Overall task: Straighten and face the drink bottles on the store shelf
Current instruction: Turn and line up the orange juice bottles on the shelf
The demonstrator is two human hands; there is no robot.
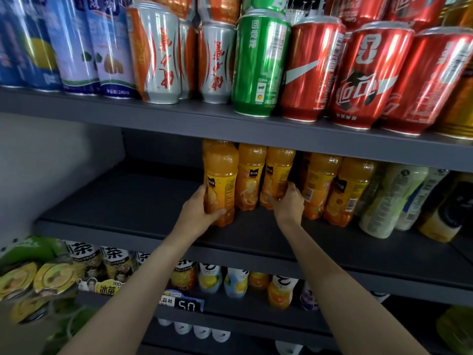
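Left hand (202, 208) gripped the leftmost orange juice bottle (220, 183); right hand (289, 203) gripped the third bottle (277, 172). The shelf above (256, 129) hid their caps.

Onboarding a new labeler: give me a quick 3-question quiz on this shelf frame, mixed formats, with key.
1. True or false: both hands hold orange juice bottles on the middle shelf.
2. Multiple choice: which can stands directly left of the red cola cans on the top shelf? A) green can B) blue can C) gold can
3. Fill in: the stretch of middle shelf left of the bottles holds ____ products.

Key:
1. True: the left hand grips the leftmost orange juice bottle; the right hand grips the third orange juice bottle.
2. A, the green can.
3. No.
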